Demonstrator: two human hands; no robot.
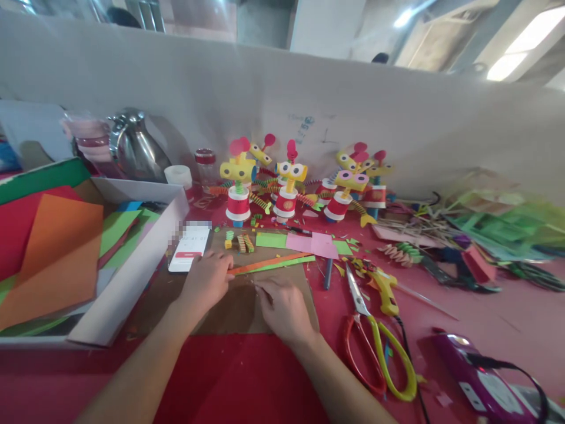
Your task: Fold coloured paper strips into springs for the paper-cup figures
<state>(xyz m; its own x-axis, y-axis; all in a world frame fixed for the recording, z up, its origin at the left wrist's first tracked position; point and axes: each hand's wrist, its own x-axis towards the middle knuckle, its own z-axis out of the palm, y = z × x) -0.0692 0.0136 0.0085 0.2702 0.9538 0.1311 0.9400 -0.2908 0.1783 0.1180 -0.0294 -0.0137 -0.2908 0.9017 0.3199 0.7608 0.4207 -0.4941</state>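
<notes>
— So, where are the paper strips (271, 262) right now?

— Lying across the far edge of the brown cardboard sheet (238, 306), orange beside green. The left hand (207, 281) presses down on their near end, fingers curled, palm down. The right hand (282, 306) sits just below them on the cardboard, fingertips pinched together; whether it grips something tiny, I cannot tell.

— How would they handle?

— Very light and floppy, I'd judge; thin paper that creases or tears easily. Best pinched near an end, flat between thumb and finger.

— Anything close by?

— A phone (189, 247) beside the left hand, scissors (375, 347) and a yellow glue gun (384, 288) to the right.
</notes>
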